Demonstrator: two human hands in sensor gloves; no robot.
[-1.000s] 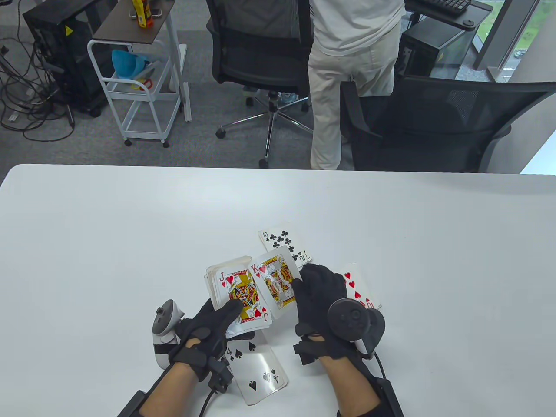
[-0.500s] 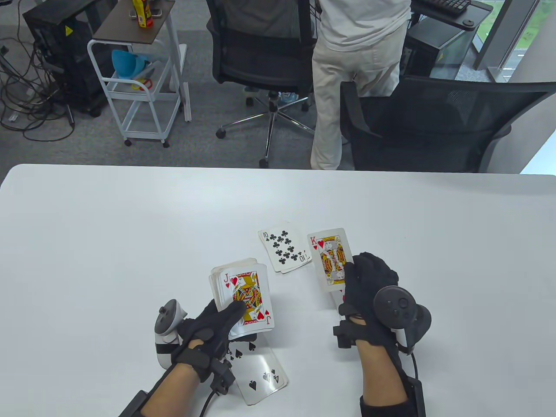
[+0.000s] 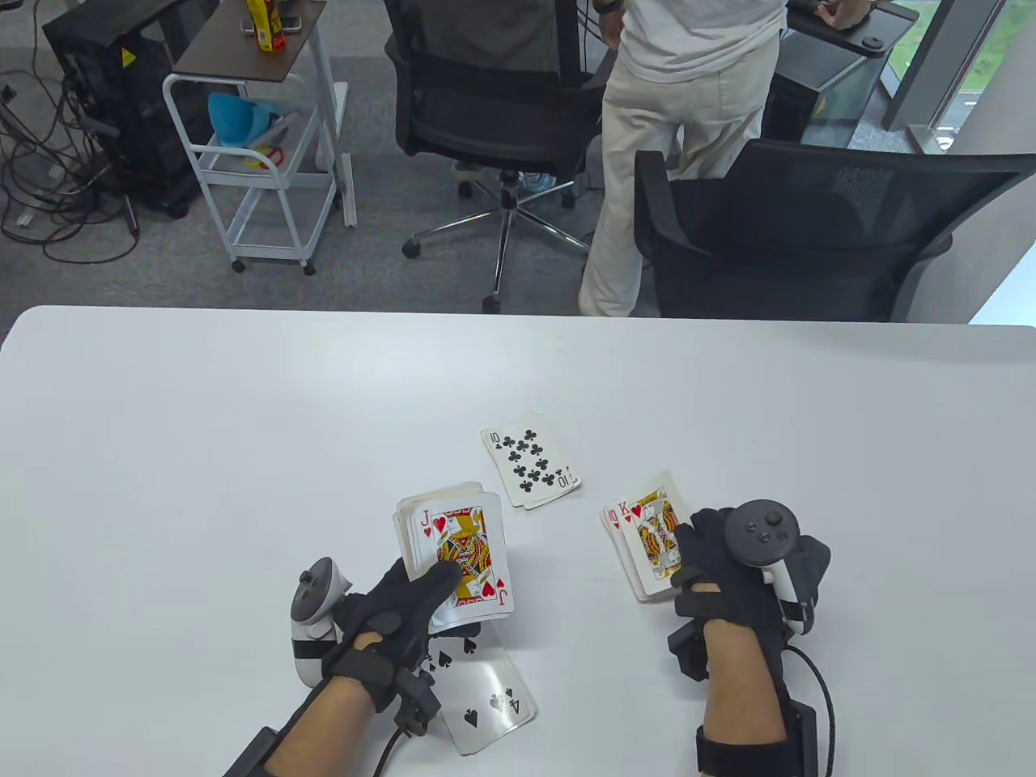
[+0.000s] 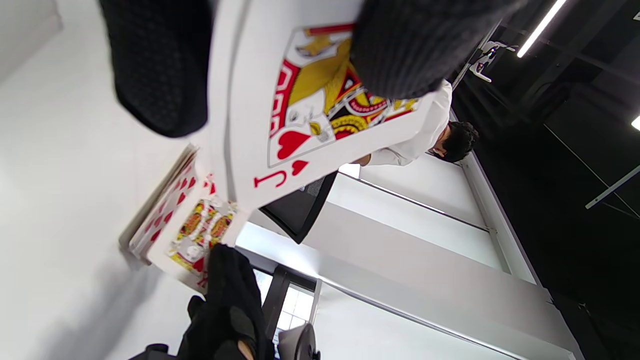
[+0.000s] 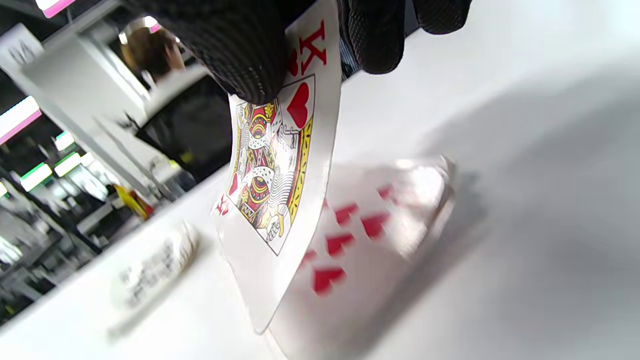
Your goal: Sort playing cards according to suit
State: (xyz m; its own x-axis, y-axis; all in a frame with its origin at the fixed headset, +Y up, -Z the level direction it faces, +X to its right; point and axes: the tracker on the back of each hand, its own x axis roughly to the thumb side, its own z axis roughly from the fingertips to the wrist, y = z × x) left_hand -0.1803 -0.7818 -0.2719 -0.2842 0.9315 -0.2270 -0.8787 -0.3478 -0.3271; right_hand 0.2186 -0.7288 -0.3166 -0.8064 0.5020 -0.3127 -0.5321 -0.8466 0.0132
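Nearest us, the four of spades (image 3: 481, 696) lay on the worktop (image 3: 202, 453). Our left hand (image 3: 396, 603) gripped the deck (image 3: 453, 558), jack of hearts uppermost. Our right hand (image 3: 720, 575), fingers pinching the king of hearts (image 3: 651, 534), had carried it from mid-air down onto the hearts pile (image 5: 380, 225); release remained. Farther off lay the ten of clubs (image 3: 530, 468).
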